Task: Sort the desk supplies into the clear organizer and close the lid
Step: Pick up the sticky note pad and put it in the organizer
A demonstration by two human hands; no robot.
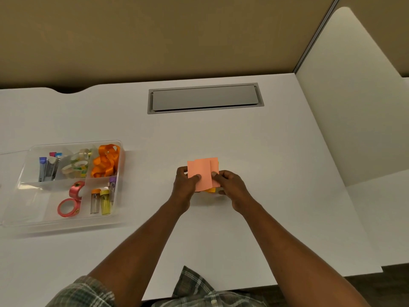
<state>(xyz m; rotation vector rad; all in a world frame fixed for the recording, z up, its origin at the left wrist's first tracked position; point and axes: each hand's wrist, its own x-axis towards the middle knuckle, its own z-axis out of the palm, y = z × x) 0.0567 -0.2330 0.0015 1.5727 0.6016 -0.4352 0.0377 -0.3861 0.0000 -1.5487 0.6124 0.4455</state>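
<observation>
Scatter is the risk: left hand (185, 183) and right hand (231, 186) merely pinch the misaligned pink notes (200, 171), which could slide apart.

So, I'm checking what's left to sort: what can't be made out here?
All in the head view:
1. the yellow thing under the pink notes, mostly hidden by the left hand and right hand.
2. the organizer lid, clear and cut off by the left edge.
3. the vials, contents too small.

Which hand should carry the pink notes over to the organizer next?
Left, probably. Both hands pinch the pink notes, but the left hand is on the side of the clear organizer, so the right hand would cross over.
</observation>
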